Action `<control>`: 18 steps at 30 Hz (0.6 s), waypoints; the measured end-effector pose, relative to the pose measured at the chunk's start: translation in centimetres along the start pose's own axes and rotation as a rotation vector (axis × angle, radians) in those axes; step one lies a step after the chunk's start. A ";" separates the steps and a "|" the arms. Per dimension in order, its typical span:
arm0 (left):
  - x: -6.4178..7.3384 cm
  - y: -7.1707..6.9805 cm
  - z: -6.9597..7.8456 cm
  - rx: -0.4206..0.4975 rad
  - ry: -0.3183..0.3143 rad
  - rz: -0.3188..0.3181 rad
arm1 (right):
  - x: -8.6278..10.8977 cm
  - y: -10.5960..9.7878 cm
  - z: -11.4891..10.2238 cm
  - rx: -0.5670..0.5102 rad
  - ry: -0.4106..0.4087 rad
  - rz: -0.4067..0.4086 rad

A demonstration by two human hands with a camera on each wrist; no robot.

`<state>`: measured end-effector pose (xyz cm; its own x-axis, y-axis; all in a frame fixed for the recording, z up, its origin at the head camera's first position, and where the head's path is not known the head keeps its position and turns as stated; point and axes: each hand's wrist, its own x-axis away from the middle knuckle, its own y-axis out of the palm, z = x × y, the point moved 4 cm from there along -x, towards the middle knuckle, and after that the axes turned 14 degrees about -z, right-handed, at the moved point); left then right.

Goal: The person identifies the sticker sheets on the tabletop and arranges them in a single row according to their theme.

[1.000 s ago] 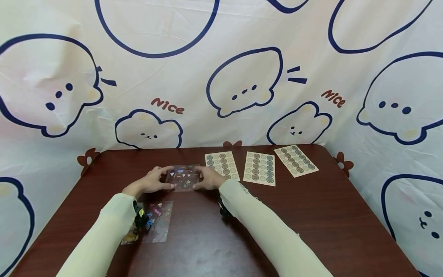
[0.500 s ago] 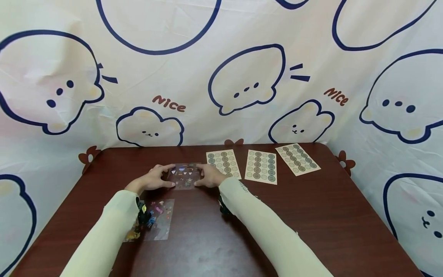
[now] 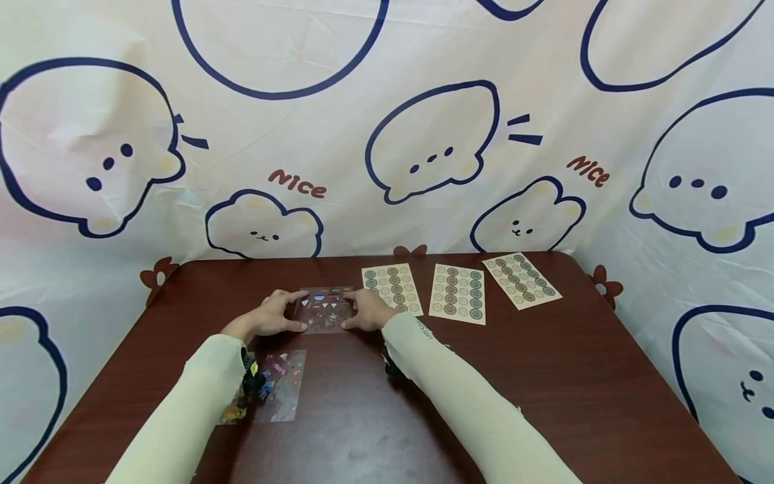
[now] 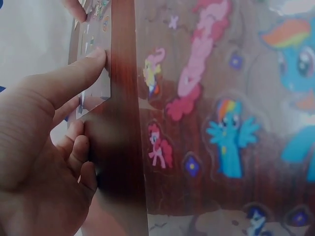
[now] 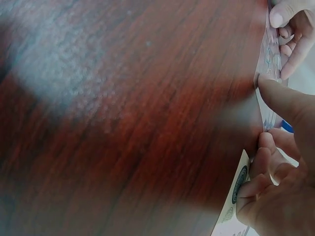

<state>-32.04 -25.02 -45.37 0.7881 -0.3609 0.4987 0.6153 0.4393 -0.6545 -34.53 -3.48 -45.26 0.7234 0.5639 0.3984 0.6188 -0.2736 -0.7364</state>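
Clear rectangular plastic sticker sheet (image 3: 325, 313), left of frame centre: gripped at opposite ends by left hand (image 3: 269, 318) and right hand (image 3: 370, 312) (dark red-brown counter (image 3: 387, 417) beneath).

Long sleeves both arms, pale cream-green, plain cloth. Left sleeve (image 3: 181, 403) loosely creased toward the cuff; right sleeve (image 3: 471, 396) has small dark lettering (image 3: 425, 328) near its cuff edge, too small to read, plus little nubs along the outer edge. Black wrist unit (image 3: 250, 378) on left, yellow-green fleck; black wrist unit on right (image 3: 391, 363), mostly hidden. Left hand (image 3: 269, 316), right hand (image 3: 367, 310): bare.
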 end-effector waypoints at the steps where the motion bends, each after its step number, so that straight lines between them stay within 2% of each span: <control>1: 0.0 0.0 0.0 0.002 -0.001 0.002 | 0.0 0.0 0.0 0.009 0.001 0.000; 18: 0.2 0.4 0.2 -0.007 0.016 0.042 | 0.4 0.1 -0.4 0.013 -0.018 0.024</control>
<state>-31.59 -24.77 -45.41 0.8130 -0.3554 0.4612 0.5812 0.4490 -0.6786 -34.05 -3.60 -44.93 0.7324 0.5712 0.3707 0.5971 -0.2770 -0.7528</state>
